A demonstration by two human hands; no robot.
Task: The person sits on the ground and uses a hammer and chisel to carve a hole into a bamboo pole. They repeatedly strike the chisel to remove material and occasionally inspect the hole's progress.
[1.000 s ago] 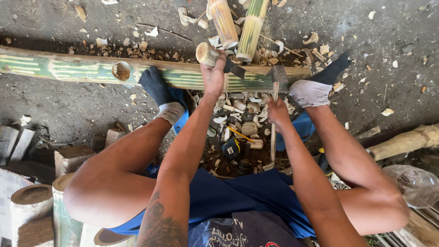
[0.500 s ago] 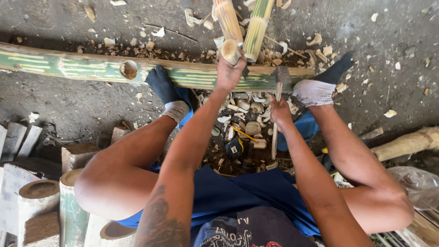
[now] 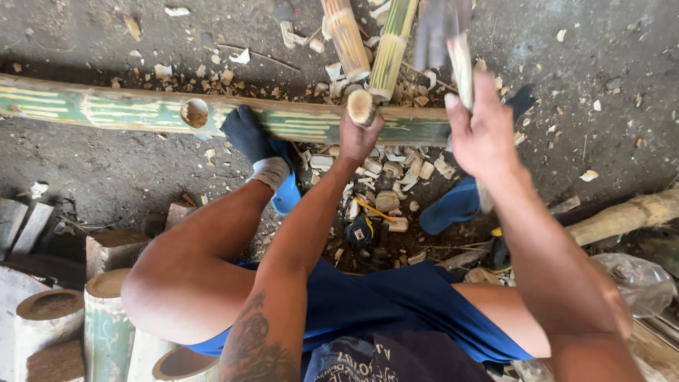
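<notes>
A long green bamboo pole [image 3: 141,112] with a round hole [image 3: 194,112] cut in it lies across the ground. My left hand [image 3: 357,138] grips a round wooden tool handle [image 3: 362,106] that stands upright against the pole. My right hand [image 3: 484,134] is lifted high and closed around the wooden shaft of a hammer-like tool [image 3: 438,35], whose blurred metal head is near the top edge. A foot in a dark sock [image 3: 244,131] presses on the pole just left of the left hand.
Two short bamboo pieces [image 3: 368,42] lie beyond the pole. Bamboo chips [image 3: 385,180], a small tape measure [image 3: 361,232] and blue sandals [image 3: 453,205] sit between my legs. Cut bamboo sections [image 3: 106,318] stand at the lower left, a rough log [image 3: 629,216] at the right.
My right hand has swung the hammer-like tool up from beside the pole to high above it. My left hand has kept its grip on the upright handle at the pole.
</notes>
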